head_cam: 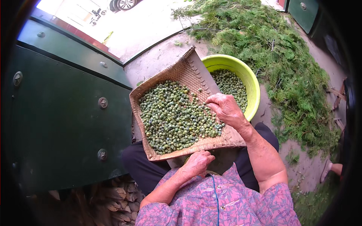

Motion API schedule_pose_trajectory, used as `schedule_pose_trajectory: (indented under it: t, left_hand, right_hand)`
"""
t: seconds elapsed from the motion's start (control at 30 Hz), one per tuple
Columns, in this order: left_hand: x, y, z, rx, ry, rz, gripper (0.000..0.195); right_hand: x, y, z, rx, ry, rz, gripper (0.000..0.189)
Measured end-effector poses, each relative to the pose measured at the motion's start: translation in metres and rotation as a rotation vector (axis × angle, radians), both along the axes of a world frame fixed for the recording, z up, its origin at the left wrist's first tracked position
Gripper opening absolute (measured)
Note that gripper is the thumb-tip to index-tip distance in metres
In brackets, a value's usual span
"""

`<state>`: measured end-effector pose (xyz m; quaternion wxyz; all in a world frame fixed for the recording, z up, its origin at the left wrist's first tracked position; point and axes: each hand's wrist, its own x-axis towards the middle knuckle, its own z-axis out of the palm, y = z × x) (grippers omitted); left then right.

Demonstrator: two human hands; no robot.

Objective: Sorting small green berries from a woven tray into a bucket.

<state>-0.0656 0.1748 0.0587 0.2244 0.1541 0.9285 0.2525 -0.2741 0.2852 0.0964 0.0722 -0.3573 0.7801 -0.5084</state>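
Note:
A woven winnowing basket rests tilted across my lap, its flat open lip towards the right. Small round green cones are heaped inside it, with a few scattered near the lip. Over that side hovers my right hand, thumb and forefinger pinched together; whether a cone is between them is too small to tell. My left hand is curled against the basket's near rim, and its fingertips are partly hidden. Beyond the lip stands a yellow-green plastic tub holding more green cones, partly covered by the basket.
Cut conifer branches are piled on the concrete floor at the right. A dark green metal door with star studs stands close on the left. Split firewood lies below it. Another person's foot shows at the right edge.

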Motion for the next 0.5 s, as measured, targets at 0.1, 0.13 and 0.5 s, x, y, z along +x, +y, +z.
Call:
schedule_pose_trajectory:
  t: [0.1, 0.13, 0.5]
  left_hand:
    - [-0.009, -0.006, 0.001, 0.219, 0.086, 0.245, 0.025]
    - [-0.023, -0.006, 0.019, 0.189, 0.168, 0.293, 0.024]
    - [-0.089, -0.065, -0.068, -0.532, 0.532, 0.361, 0.022]
  right_hand:
    - [-0.001, 0.0, 0.0, -0.014, 0.009, 0.009, 0.015]
    - [-0.002, 0.0, 0.0, -0.004, 0.006, 0.004, 0.015]
    - [-0.002, 0.0, -0.001, -0.008, 0.007, -0.006, 0.014]
